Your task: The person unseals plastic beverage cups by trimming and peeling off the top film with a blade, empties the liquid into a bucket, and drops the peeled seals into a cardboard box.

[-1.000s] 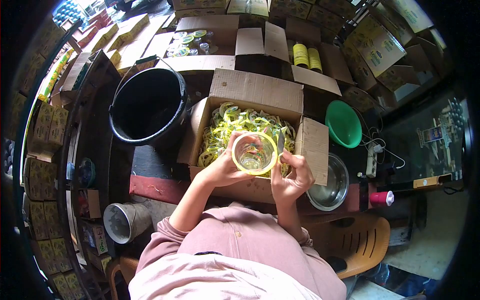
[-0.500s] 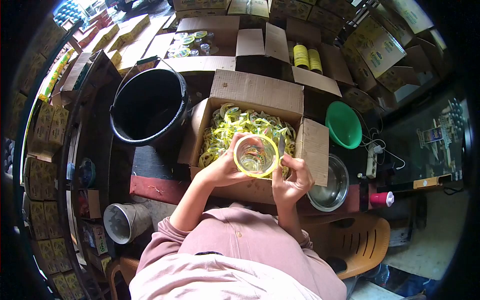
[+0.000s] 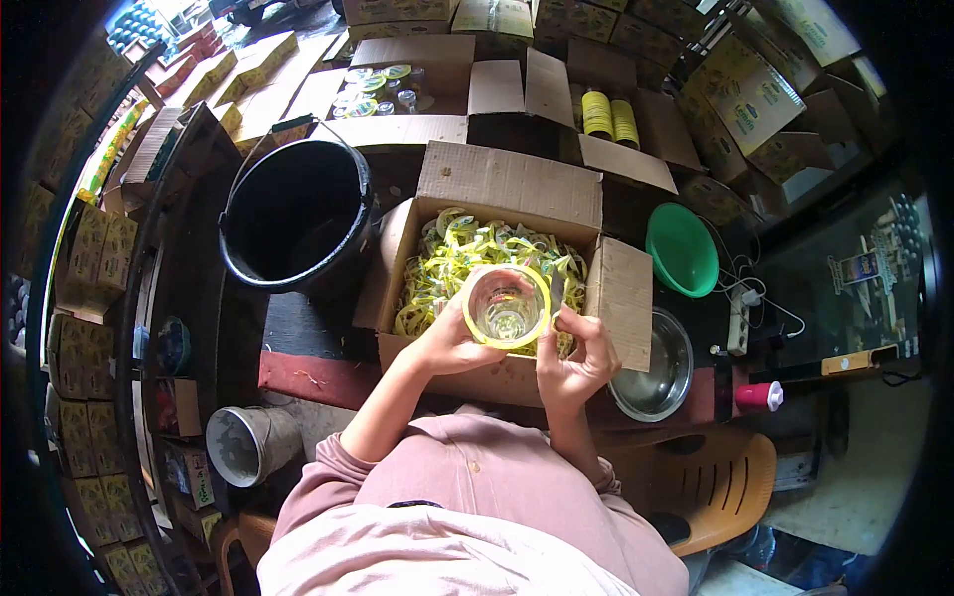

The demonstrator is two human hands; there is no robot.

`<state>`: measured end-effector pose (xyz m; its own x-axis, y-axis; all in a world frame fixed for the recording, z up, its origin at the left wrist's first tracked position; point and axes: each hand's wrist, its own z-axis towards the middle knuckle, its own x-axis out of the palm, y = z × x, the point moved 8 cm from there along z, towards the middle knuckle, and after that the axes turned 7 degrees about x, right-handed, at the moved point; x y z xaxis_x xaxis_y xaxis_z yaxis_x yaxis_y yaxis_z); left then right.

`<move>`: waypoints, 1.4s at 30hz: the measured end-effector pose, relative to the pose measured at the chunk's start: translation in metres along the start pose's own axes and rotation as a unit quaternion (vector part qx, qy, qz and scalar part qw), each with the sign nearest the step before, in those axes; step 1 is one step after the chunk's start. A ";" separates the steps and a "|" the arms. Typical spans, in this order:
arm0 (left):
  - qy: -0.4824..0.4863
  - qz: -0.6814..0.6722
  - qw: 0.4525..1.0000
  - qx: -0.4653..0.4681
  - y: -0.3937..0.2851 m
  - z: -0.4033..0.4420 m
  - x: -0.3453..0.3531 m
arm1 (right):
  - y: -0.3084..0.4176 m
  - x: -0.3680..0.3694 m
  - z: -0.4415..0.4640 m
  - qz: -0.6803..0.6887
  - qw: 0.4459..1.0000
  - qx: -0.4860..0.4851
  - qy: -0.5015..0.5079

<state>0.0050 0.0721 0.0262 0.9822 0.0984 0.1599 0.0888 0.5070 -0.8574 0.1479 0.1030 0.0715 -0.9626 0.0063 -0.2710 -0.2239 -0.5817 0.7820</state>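
Note:
My left hand [image 3: 449,340] is wrapped round a clear plastic cup [image 3: 506,324] with a yellow rim, its mouth turned up toward me. The cup looks empty. Against the right side of its rim, my right hand [image 3: 578,360] pinches a small knife [image 3: 557,289], blade pointing up; the handle is mostly hidden by the fingers. Below both hands stands an open cardboard box [image 3: 512,184] filled with yellow-and-clear plastic strips [image 3: 487,241].
A black bucket [image 3: 296,214] stands left of the box. On the right are a green bowl [image 3: 683,250], a metal bowl [image 3: 656,368] and a power strip [image 3: 738,323]. Farther back, boxes hold cups [image 3: 370,91] and yellow stacks [image 3: 598,114]. A grey bucket [image 3: 252,444] sits lower left.
The cup has shifted slightly left and its tilt has altered a little. My right hand and the knife have moved slightly left with it.

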 end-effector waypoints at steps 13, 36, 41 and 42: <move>0.072 0.075 0.994 0.007 -0.002 0.001 0.007 | -0.005 -0.003 0.002 0.019 1.000 0.007 -0.004; 0.114 0.131 0.984 -0.028 -0.006 0.002 0.007 | 0.000 -0.003 0.004 0.018 1.000 -0.018 0.008; 0.119 0.129 0.984 -0.009 -0.008 0.003 0.004 | -0.001 -0.003 0.004 0.023 0.999 -0.013 0.022; 0.123 0.119 0.985 -0.015 -0.007 0.004 0.004 | -0.001 -0.002 0.004 0.023 0.999 -0.010 0.024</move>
<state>0.0073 0.0720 0.0343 0.9859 -0.0005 -0.1673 -0.1476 0.4681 -0.8713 0.1496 0.1062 0.0737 -0.9630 -0.0601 -0.2626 -0.1763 -0.5962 0.7832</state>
